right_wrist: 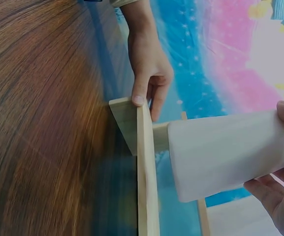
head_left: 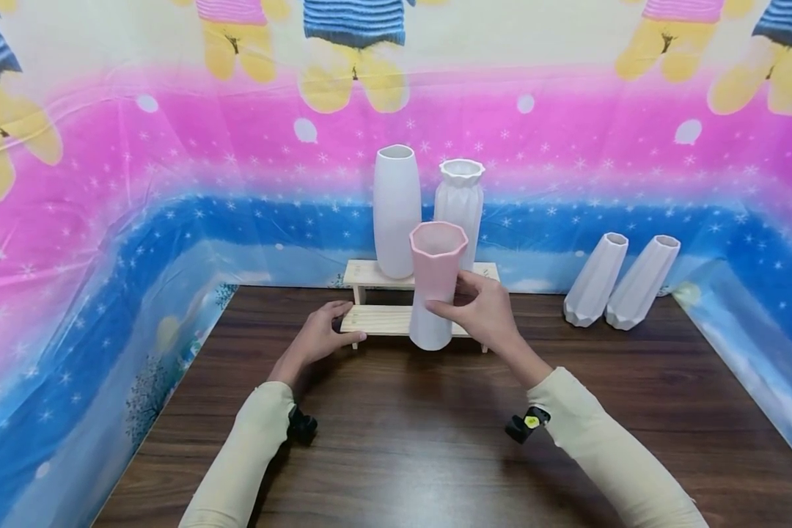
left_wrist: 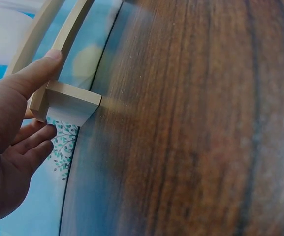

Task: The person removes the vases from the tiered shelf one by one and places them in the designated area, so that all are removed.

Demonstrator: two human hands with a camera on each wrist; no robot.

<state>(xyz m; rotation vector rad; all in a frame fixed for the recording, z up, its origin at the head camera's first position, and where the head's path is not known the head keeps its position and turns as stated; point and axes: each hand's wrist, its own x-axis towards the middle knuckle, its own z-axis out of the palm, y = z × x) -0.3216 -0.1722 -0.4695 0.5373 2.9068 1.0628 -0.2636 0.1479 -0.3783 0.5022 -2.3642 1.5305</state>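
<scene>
My right hand (head_left: 487,309) grips a pink-and-white vase (head_left: 434,282) with a faceted rim, thumb in front and fingers round the back. The vase is upright over the lower step of a two-step wooden stand (head_left: 375,320). A small gap separates its base from that step in the right wrist view. At the stand's left end, my left hand (head_left: 318,334) pinches the lower board, thumb on top and fingertips below. On the upper step are a tall smooth white vase (head_left: 396,213) and a white vase with a ruffled rim (head_left: 460,187), partly hidden by the pink one.
Two faceted, slanting white vases (head_left: 595,282) (head_left: 643,284) stand close together at the back right of the dark wooden table (head_left: 396,440). A printed cloth (head_left: 270,220) hangs behind and along the sides of the table.
</scene>
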